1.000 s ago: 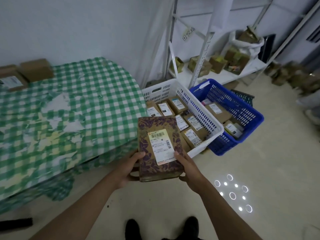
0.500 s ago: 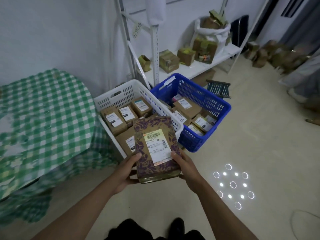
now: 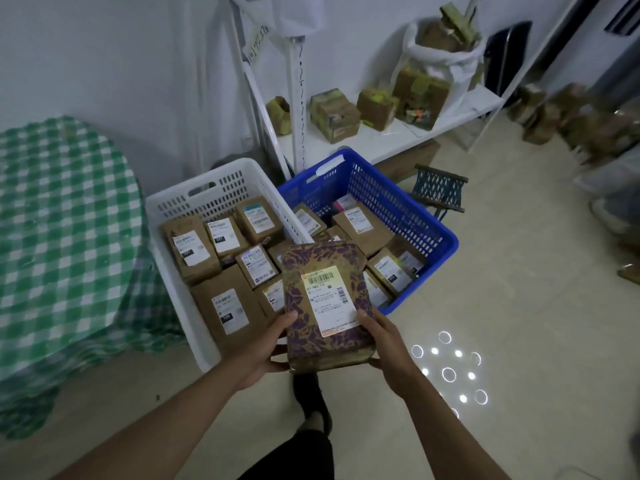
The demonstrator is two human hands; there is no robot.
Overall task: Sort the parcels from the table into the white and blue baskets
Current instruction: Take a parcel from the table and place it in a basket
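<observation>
I hold a purple-patterned parcel (image 3: 325, 271) with a white shipping label, flat and label up. My left hand (image 3: 266, 348) grips its lower left edge and my right hand (image 3: 384, 344) grips its lower right edge. The parcel hovers over the near ends of both baskets, above the wall between them. The white basket (image 3: 207, 192) stands on the floor to the left, filled with several brown labelled parcels. The blue basket (image 3: 415, 216) stands right beside it, also holding several brown parcels.
The table with a green checked cloth (image 3: 65, 237) is at the left. A white shelf (image 3: 398, 133) behind the baskets carries boxes and a white sack. A small dark stool (image 3: 438, 192) stands right of the blue basket. More boxes lie at far right.
My view has swung right, away from the table and closer to the baskets. The purple parcel, held in both hands throughout, now hangs over the baskets' near ends.
</observation>
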